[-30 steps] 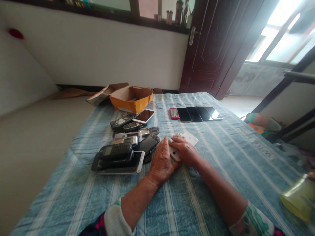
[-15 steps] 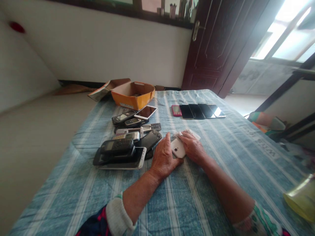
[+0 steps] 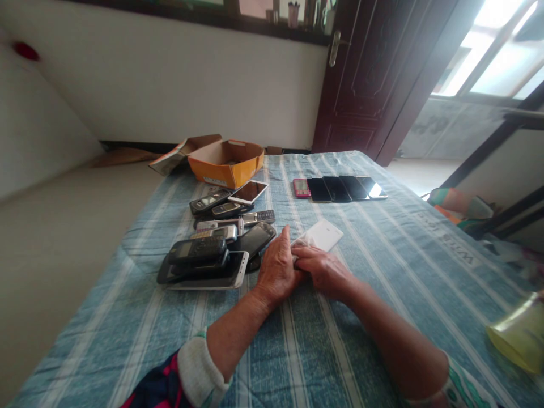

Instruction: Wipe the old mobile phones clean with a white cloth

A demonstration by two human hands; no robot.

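Observation:
A white phone (image 3: 325,233) lies back up on the striped cloth, tilted toward the upper right, its near end covered by my hands. My left hand (image 3: 278,271) holds that near end from the left, with one finger pointing away from me. From the right, my right hand (image 3: 321,269) presses a crumpled whitish cloth (image 3: 303,242) onto the phone, its fingers bunched against my left hand. Just left of my left hand is a pile of old phones, with a dark phone (image 3: 255,238) nearest and a white-framed phone (image 3: 238,271) under black keypad phones (image 3: 199,249).
An open orange box (image 3: 225,173) stands at the back left, behind a white tablet-like phone (image 3: 249,192). Toward the back right, several dark phones (image 3: 335,189) lie in an overlapping row beside a pink-edged item (image 3: 302,188). A yellow translucent object (image 3: 521,334) is at the right edge.
My right hand has moved down along the white phone toward its near end, uncovering the far part. The phone's camera, visible earlier, is now hidden by my hands.

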